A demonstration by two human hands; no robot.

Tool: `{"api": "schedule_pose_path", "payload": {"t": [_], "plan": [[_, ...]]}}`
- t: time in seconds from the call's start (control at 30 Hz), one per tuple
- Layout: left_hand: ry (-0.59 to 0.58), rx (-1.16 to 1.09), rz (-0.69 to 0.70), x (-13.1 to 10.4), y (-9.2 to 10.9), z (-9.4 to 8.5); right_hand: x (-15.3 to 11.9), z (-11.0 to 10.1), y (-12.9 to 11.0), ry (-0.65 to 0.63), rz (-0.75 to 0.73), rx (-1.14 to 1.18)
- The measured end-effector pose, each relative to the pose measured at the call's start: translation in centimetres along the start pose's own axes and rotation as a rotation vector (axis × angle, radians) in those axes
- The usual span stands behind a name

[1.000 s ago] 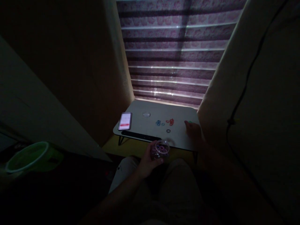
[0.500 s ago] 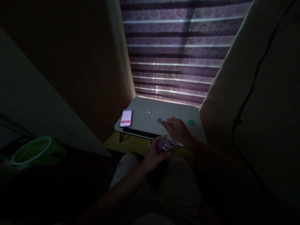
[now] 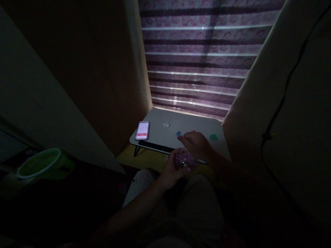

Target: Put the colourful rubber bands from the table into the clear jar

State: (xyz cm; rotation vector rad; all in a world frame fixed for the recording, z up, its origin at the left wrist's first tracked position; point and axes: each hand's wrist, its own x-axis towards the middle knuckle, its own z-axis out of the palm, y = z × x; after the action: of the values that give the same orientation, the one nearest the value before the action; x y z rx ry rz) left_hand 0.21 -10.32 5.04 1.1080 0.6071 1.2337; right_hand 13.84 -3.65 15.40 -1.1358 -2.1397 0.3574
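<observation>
My left hand (image 3: 173, 171) is wrapped round a small clear jar (image 3: 185, 162) of pink and purple loop-shaped pieces, held just off the table's front edge. Above the jar, my right hand (image 3: 198, 144) reaches over the table with fingers curled and thumb pointing left. Whatever sits between its fingertips is too dark and small to make out. A small blue cluster (image 3: 178, 133) lies by the right thumb. Further right is a green cluster (image 3: 213, 137). Red pieces behind the right hand are mostly hidden. A clear round lid (image 3: 166, 124) rests farther back.
The low white folding table (image 3: 157, 117) stands before a striped curtain (image 3: 196, 62). A lit phone (image 3: 142, 130) lies at its left end, near a black slot (image 3: 155, 146). A green bucket (image 3: 60, 167) is on the left. A dark cable (image 3: 284, 88) hangs at right.
The view has shifted slightly, moving the scene a little right in the picture. My right hand now covers more of the red pieces. My left hand still holds the jar.
</observation>
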Motion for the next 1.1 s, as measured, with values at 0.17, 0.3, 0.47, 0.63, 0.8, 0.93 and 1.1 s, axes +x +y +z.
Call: {"api": "schedule_pose_path", "payload": {"t": [0.17,0.3,0.47,0.63,0.8,0.93,1.1], "plan": [[0.0,-0.054,-0.005,-0.2,0.2,0.1,0.1,-0.8,-0.9,0.03,0.015,0.024],[0.003,-0.065,0.0,-0.5,0.4,0.2,0.1,-0.9,-0.8,-0.016,-0.064,0.003],[-0.034,-0.118,0.017,-0.3,0.6,0.2,0.2,-0.4,-0.7,-0.074,-0.119,-0.055],[-0.039,-0.118,0.03,-0.1,0.8,0.2,0.3,-0.2,-1.1,-0.108,-0.16,-0.045],[-0.047,-0.121,0.034,0.0,1.3,0.1,0.6,-0.3,-1.1,-0.143,-0.165,-0.067],[-0.047,-0.127,0.039,0.0,1.6,0.3,0.8,-0.5,-1.4,-0.129,-0.174,-0.035],[-0.055,-0.133,0.025,-0.1,2.0,0.4,0.9,-0.8,-1.9,-0.062,-0.141,-0.026]]}}
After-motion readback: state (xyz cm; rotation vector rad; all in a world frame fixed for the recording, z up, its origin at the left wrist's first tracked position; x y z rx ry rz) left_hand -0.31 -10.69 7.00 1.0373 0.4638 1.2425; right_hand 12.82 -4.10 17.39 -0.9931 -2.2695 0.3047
